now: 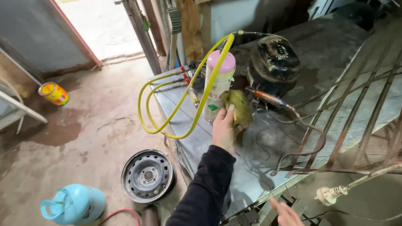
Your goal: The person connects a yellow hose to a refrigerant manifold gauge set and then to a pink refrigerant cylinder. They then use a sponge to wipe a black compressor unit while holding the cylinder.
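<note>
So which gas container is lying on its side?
The blue cylinder on the floor by the wheel rim; the pink-topped can near the left hand stands upright.

Glossy black metal compressor point(273, 64); soft yellowish cloth rag point(238, 106); smooth yellow rubbery hose point(181, 106); dull grey sheet-metal top point(269, 148).

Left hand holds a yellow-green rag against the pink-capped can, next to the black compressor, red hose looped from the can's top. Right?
Not quite: the head view shows the hose is yellow, not red. The left hand does hold the rag by the pink-capped can, beside the black compressor.
</note>
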